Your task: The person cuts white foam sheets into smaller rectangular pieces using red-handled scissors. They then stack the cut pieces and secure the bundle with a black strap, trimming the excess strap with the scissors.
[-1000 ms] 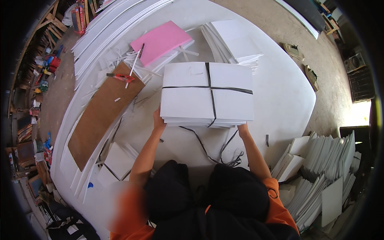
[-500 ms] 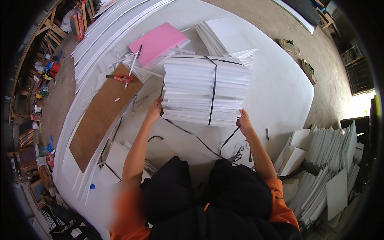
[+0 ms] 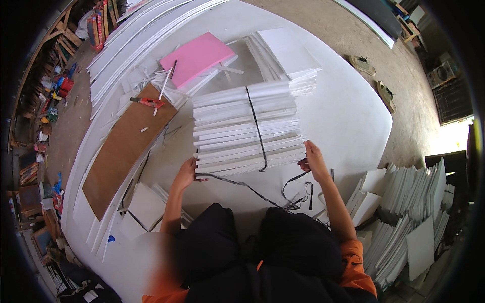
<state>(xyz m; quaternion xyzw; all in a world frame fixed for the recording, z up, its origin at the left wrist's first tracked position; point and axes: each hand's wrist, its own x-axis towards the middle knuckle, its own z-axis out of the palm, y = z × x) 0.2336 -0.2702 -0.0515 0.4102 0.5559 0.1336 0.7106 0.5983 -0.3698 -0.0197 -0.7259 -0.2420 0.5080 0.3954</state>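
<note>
A thick bundle of white foam-like sheets [image 3: 227,121] stands in front of me with the sheet edges facing up. One black strap [image 3: 256,126] crosses its middle. At the bundle's near left corner, my left hand [image 3: 186,172] is closed on a black strap, with the fingertips partly hidden by the sheets. My right hand [image 3: 316,160] pinches a strap end beside the near right corner. Between the hands, the loose strap [image 3: 242,185] sags toward my knees and tangles near the right one.
A pink sheet [image 3: 198,54] and another white stack [image 3: 288,50] lie beyond the bundle. On a brown board [image 3: 126,151] at left rests a red cutter knife [image 3: 147,102]. More white sheets [image 3: 409,202] stand at right. Shoes [image 3: 362,64] sit on the floor at far right.
The bundle has come toward me and slightly left, and both hands have moved nearer too. The strap seen along its far edge no longer shows.
</note>
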